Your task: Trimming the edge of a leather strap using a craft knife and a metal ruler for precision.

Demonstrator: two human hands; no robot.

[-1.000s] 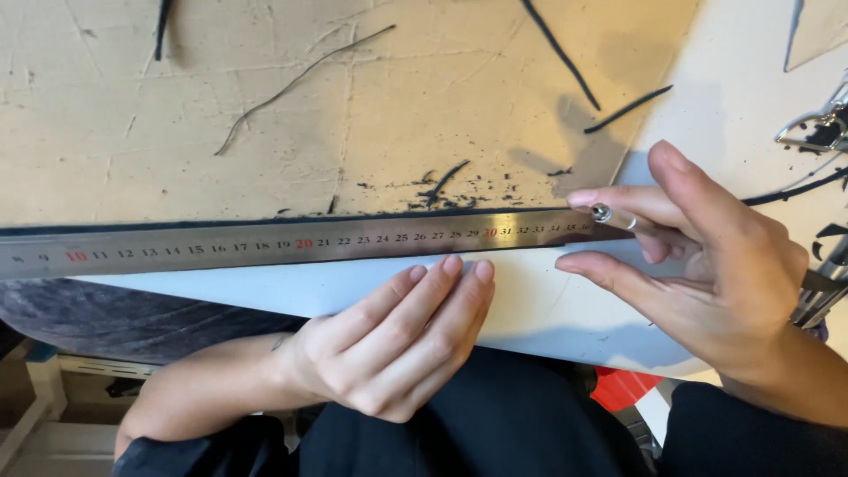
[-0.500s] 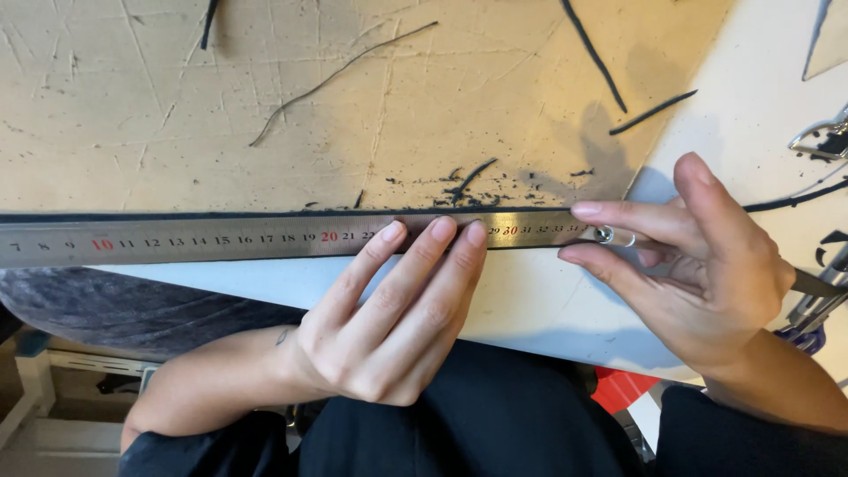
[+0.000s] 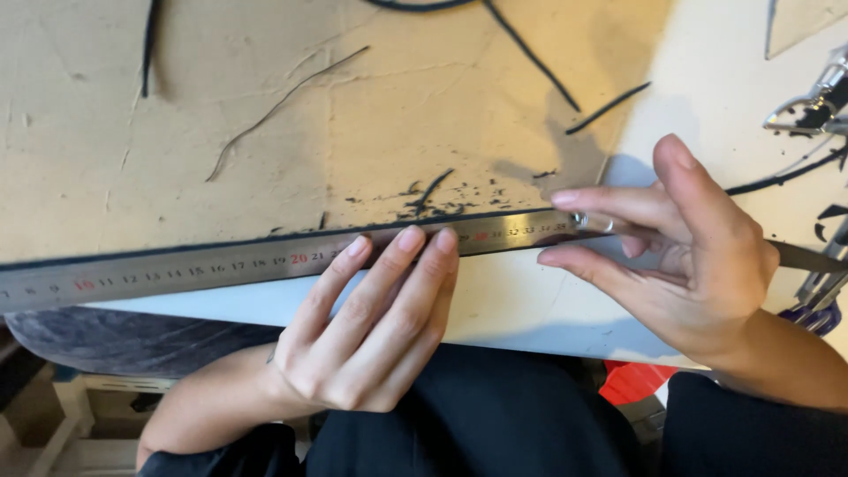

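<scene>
Steel ruler [image 3: 265,262] pressed flat by left hand [image 3: 367,340], right hand [image 3: 698,256] pinching knife [image 3: 601,223], black offcuts [image 3: 433,196] beyond.

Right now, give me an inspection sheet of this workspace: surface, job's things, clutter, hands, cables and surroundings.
Surface: tan board, scratched; white sheet at its near edge.
Job's things: steel ruler lying across the sheet's top edge; knife at the ruler's right end.
Clutter: black offcuts and thin strips.
Hands: left hand fingers pressing the ruler; right hand gripping the knife.
Cables: nothing seen.
Surroundings: metal tools far right; red object below the table.
</scene>
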